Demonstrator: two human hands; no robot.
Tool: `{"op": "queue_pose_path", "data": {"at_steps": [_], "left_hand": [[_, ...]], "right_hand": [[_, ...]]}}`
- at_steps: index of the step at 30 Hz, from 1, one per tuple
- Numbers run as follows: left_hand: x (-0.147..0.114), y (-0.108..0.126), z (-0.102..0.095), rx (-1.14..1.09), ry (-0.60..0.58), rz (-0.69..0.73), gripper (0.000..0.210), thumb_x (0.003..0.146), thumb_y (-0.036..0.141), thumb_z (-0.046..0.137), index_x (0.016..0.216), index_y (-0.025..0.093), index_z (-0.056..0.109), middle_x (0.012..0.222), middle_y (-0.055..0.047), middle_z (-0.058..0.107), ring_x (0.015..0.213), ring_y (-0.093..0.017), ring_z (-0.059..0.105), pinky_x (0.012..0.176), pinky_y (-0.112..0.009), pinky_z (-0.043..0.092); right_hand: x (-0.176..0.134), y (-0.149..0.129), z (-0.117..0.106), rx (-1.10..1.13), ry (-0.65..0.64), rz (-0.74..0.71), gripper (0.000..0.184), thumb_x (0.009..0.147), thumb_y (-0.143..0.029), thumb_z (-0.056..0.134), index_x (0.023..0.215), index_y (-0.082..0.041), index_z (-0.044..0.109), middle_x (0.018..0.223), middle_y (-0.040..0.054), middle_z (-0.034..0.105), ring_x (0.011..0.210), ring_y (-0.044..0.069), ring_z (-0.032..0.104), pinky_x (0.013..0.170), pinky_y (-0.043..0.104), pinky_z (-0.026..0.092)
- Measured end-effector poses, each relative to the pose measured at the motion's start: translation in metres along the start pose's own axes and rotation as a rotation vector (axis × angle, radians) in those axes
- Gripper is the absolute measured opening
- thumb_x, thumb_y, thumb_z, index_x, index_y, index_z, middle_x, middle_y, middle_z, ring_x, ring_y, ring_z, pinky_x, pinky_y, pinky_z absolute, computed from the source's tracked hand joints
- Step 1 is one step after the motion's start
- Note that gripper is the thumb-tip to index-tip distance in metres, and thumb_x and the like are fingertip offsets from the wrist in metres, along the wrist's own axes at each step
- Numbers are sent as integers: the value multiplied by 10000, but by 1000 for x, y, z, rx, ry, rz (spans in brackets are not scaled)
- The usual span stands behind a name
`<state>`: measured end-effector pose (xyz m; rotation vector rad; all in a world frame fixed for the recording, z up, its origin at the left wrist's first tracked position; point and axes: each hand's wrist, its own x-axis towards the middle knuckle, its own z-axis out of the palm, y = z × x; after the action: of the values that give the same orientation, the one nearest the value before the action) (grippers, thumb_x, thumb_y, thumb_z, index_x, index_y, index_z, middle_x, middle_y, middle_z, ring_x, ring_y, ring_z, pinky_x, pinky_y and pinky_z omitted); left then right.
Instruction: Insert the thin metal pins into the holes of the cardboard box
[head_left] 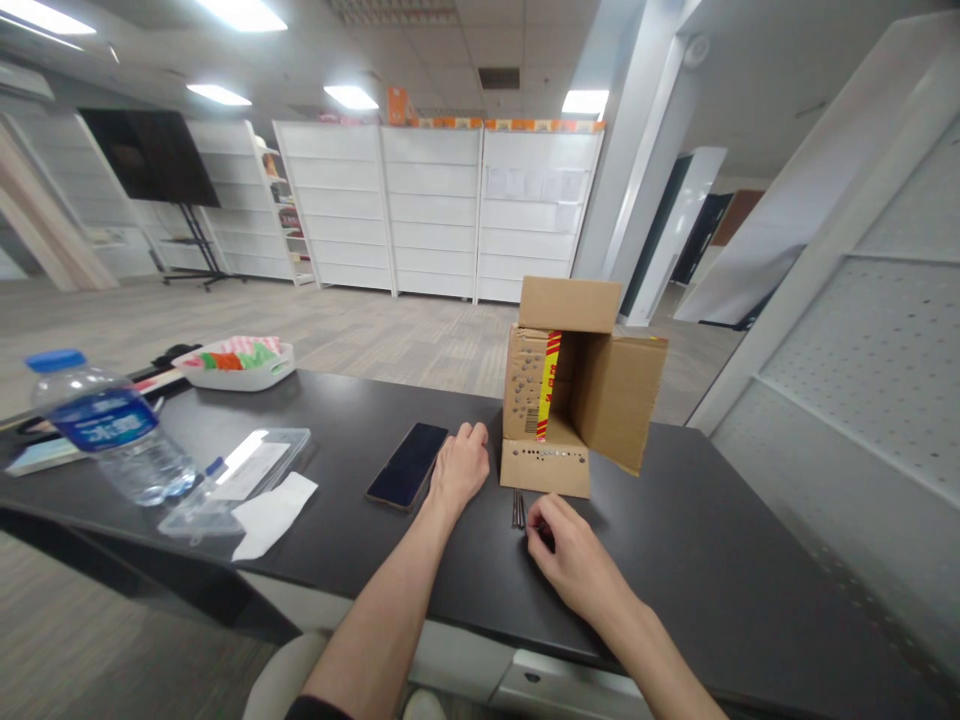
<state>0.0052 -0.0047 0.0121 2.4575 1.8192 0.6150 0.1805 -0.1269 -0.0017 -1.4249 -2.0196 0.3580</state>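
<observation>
Cardboard box (564, 395) on a dark counter (697, 560), its mouth facing the wearer and its flaps spread; the lower and left flaps bear small dark spots, and yellow-and-red tape runs down beside the opening. Slim screws (518, 508) lie just in front of the lower flap. The right hand (568, 550), fingers curled, is beside them; whether it grips anything cannot be told. The left hand (461, 465) rests loosely curled between a smartphone (409, 466) and the box, its palm hidden. At left, a white tray (255, 378) contains brightly coloured packets; a clear plastic case (289, 450) has white paper in it; a blue-capped water bottle (112, 425) stands nearby. Background: white shelving units (431, 210), a black screen (150, 158) on a wheeled stand, wood-patterned flooring (390, 335).
</observation>
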Motion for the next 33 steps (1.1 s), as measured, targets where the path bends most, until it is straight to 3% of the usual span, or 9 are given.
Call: {"op": "queue_pose_path", "data": {"at_steps": [20, 33], "left_hand": [[0, -2, 4, -9, 13, 11, 211, 939, 139, 400, 1049, 233, 553, 1062, -58, 599, 906, -186, 629, 825, -311, 449], [0, -1, 1, -17, -5, -5, 207, 950, 147, 407, 1055, 237, 560, 1079, -60, 604, 911, -182, 632, 833, -314, 451]], "right_hand": [[2, -6, -4, -83, -113, -21, 173, 878, -53, 487, 875, -212, 556, 922, 35, 632, 905, 213, 586, 827, 346, 432], [8, -7, -6, -99, -134, -35, 265, 864, -61, 497, 1051, -216, 601, 1011, 52, 654, 959, 209, 609, 854, 337, 449]]}}
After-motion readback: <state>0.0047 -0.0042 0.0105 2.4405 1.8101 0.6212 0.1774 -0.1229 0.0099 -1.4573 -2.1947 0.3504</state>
